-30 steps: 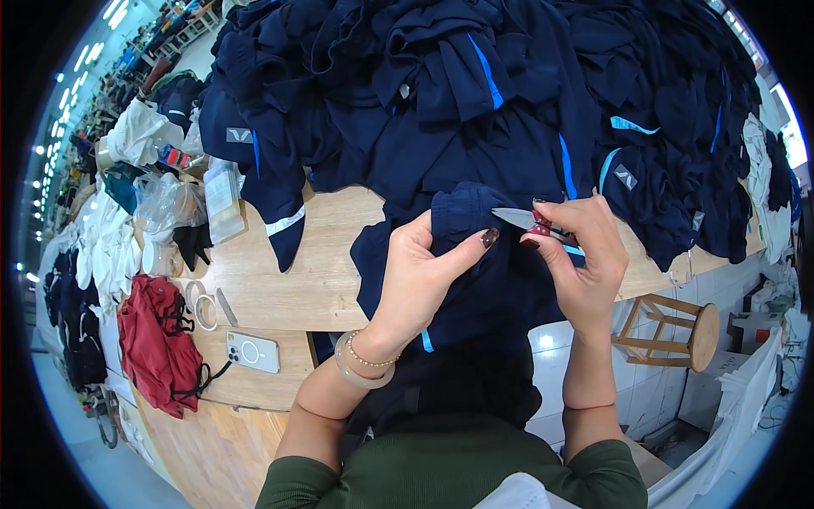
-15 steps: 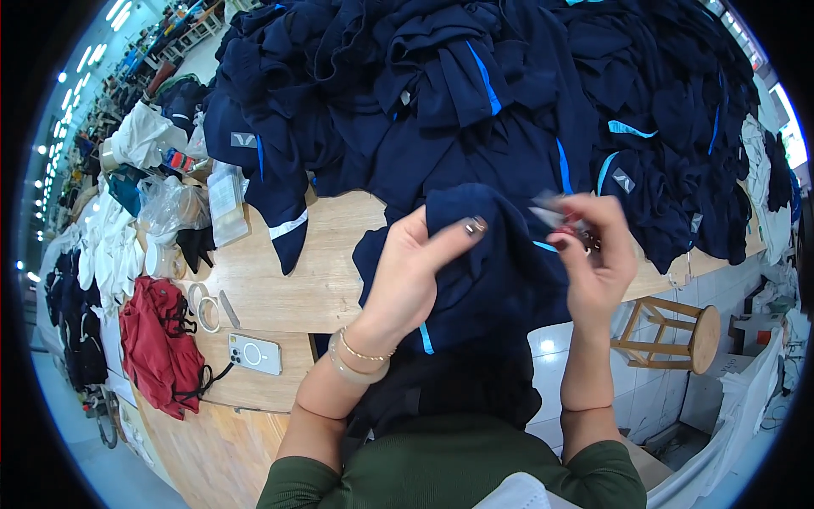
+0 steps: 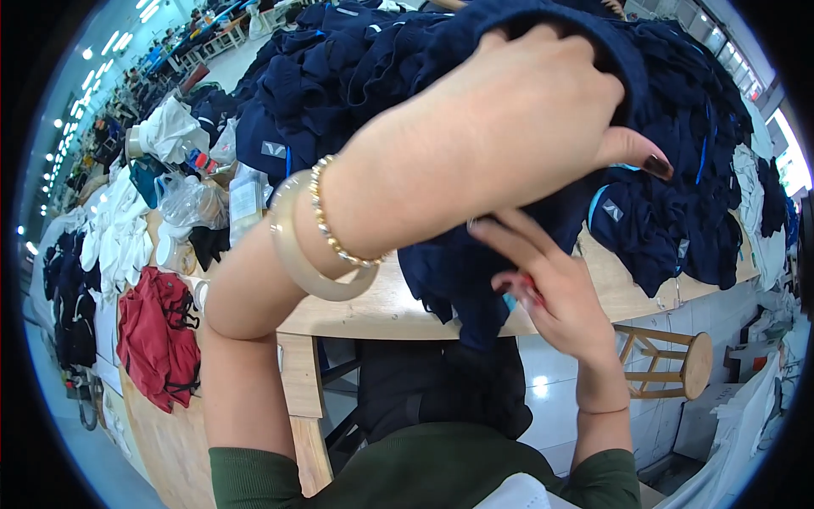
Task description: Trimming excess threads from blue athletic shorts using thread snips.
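Observation:
My left hand (image 3: 526, 119) is raised high in front of me, its fingers curled into a navy garment (image 3: 483, 288) and hidden by the cloth. Its thumb sticks out to the right. The garment hangs below that wrist, with its lower end at the table's front edge. Lower down, my right hand (image 3: 555, 301) is beside the hanging cloth, slightly blurred, its index and middle fingers stretched out. Small thread snips with a red part (image 3: 527, 293) are tucked in its palm, mostly hidden by the fingers.
A heap of navy garments (image 3: 339, 76) covers the far side of the wooden table (image 3: 373, 297). To the left lie a red garment (image 3: 157, 339), clear plastic bags (image 3: 191, 199) and white cloth (image 3: 114, 229). A wooden stool (image 3: 697, 365) stands at the right.
My left hand has swung up and to the right, lifting the garment. My right hand has dropped lower and left, and the snips' blades no longer show.

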`<state>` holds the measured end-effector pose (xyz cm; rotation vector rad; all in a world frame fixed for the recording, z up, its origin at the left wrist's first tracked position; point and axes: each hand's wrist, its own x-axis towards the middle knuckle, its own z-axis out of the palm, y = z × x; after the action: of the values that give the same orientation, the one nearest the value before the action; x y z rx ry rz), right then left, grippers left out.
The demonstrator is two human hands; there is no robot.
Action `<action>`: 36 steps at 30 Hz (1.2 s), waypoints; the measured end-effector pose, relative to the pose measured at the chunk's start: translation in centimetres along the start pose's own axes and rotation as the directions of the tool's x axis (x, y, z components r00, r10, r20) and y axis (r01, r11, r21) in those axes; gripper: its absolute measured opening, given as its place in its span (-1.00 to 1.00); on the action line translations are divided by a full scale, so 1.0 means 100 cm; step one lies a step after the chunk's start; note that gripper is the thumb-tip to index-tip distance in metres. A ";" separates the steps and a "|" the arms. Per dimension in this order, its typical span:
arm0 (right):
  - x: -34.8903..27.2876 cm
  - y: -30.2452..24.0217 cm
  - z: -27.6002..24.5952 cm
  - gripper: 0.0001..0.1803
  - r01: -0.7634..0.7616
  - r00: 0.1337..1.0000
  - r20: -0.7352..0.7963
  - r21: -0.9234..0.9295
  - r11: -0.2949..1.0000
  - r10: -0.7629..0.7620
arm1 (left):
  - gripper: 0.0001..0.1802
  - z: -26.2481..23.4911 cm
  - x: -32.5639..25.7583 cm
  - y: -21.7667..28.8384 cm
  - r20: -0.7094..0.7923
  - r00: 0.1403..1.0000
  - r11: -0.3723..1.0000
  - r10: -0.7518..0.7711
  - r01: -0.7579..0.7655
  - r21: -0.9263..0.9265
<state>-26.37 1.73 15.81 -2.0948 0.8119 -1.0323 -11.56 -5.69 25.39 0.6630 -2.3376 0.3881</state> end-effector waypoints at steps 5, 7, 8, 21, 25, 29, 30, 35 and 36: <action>-0.013 0.016 -0.040 -0.63 -0.133 0.974 0.018 -0.761 0.636 0.224 | -0.47 -0.043 0.000 -0.034 0.444 0.850 0.958 -0.284 0.232 0.169; -0.028 0.017 -0.068 -0.69 -0.138 0.975 -0.006 -0.799 0.585 0.222 | -0.48 -0.055 -0.037 -0.066 0.412 0.898 0.985 -0.156 0.113 0.128; -0.030 0.018 -0.081 -0.74 -0.132 0.983 -0.030 -0.805 0.579 0.182 | -0.48 -0.064 -0.055 -0.076 0.463 0.871 0.984 -0.166 0.112 0.141; -0.013 0.073 -0.110 -0.82 -0.325 0.913 -0.178 0.224 0.919 0.366 | -0.55 -0.077 -0.201 -0.085 0.868 0.435 0.300 -0.241 0.884 -0.359; -0.014 0.186 -0.051 -0.88 -0.599 0.788 0.148 0.405 0.691 0.597 | -0.76 0.006 -0.282 -0.084 0.941 0.280 -0.212 -0.189 0.924 -0.317; -0.027 0.222 -0.008 -0.86 -0.600 0.760 0.119 0.507 0.619 0.639 | -0.82 0.059 -0.329 -0.083 0.928 0.197 -0.346 -0.316 0.887 -0.306; -0.027 0.228 -0.004 -0.87 -0.576 0.783 0.097 0.488 0.656 0.614 | -0.82 0.067 -0.327 -0.080 0.933 0.187 -0.356 -0.306 0.887 -0.294; -0.021 0.220 0.018 -0.86 -0.512 0.836 0.006 0.370 0.775 0.549 | -0.90 0.087 -0.315 -0.066 0.554 0.357 0.329 -0.752 0.932 -0.154; -0.022 0.220 0.015 -0.86 -0.520 0.830 0.001 0.365 0.772 0.558 | -0.88 0.092 -0.300 -0.058 0.315 0.588 0.645 -0.745 0.756 0.112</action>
<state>-31.44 -9.20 -2.84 -1.3834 1.1102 -0.8872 6.32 -3.80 -1.00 1.7292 -2.0812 -0.1842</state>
